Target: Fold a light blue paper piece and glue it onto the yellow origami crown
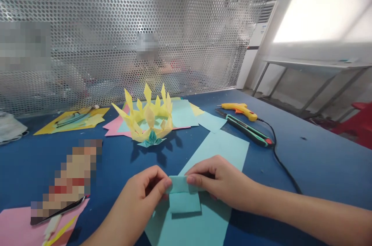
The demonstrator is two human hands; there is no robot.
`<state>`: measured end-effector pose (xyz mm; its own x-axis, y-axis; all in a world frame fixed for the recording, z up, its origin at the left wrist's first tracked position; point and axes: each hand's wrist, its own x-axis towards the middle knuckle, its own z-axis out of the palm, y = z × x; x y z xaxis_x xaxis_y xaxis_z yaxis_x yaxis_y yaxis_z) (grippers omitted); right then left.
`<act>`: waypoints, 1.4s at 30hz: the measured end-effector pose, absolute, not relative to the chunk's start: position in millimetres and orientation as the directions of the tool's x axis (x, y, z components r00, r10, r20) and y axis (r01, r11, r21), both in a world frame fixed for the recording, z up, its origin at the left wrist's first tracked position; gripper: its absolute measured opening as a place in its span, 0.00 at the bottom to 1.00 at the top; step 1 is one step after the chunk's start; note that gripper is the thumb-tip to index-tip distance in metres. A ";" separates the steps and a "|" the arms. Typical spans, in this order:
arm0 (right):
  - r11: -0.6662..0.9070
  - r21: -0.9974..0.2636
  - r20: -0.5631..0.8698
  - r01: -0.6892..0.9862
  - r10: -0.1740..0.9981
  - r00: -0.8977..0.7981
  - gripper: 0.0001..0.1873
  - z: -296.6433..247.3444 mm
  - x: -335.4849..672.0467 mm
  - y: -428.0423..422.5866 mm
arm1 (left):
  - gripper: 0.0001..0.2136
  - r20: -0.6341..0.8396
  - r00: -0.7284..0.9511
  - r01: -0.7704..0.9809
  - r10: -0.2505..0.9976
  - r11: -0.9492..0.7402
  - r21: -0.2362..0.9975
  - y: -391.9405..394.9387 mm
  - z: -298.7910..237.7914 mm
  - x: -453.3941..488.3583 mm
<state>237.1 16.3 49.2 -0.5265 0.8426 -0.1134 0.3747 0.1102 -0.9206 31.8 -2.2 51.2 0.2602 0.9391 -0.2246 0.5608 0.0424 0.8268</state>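
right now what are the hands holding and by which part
A small folded piece of teal paper, pinched along its top fold: left hand at the left end, right hand at the right end.

Yellow paper crown (148, 118), glue gun (238, 109), perhaps a cutter (248, 130).

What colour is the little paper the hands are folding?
Light teal blue. The small folded paper shows best in the head view, pinched between the left hand and right hand.
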 end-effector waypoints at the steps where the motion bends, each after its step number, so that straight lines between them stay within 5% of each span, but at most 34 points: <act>1: 0.104 -0.924 -0.116 0.368 0.840 -0.530 0.13 49.0 237.5 16.8 | 0.15 -0.213 0.257 0.562 0.943 0.033 0.827 -2.6 49.8 31.8; 16: 0.067 -0.933 -0.146 0.352 0.827 -0.543 0.16 38.4 239.0 16.6 | 0.18 -0.260 0.422 0.587 0.868 -0.044 0.808 -2.9 46.2 27.6; 25: 0.400 -0.822 0.097 0.406 0.801 -0.591 0.15 41.7 236.3 8.3 | 0.17 -0.197 0.476 0.647 0.857 -0.189 0.739 -5.0 41.2 31.0; 31: 0.374 -0.796 0.060 0.476 0.831 -0.553 0.16 40.4 233.3 9.0 | 0.20 -0.124 0.503 0.652 0.855 -0.281 0.704 -6.9 37.8 30.9; 36: 0.604 -0.746 0.309 0.279 0.686 -0.659 0.11 41.4 233.8 10.6 | 0.18 -0.090 0.539 0.682 0.837 -0.372 0.629 -8.5 35.5 29.7; 42: 0.606 -0.724 0.298 0.330 0.706 -0.642 0.09 37.4 233.7 6.1 | 0.17 -0.058 0.574 0.693 0.817 -0.447 0.565 -10.5 31.2 27.4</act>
<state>233.7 6.1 37.4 -0.6419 0.7064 0.2982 0.3301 0.6056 -0.7241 27.4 -10.5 31.2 0.5742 0.8167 -0.0577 0.6930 -0.4473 0.5654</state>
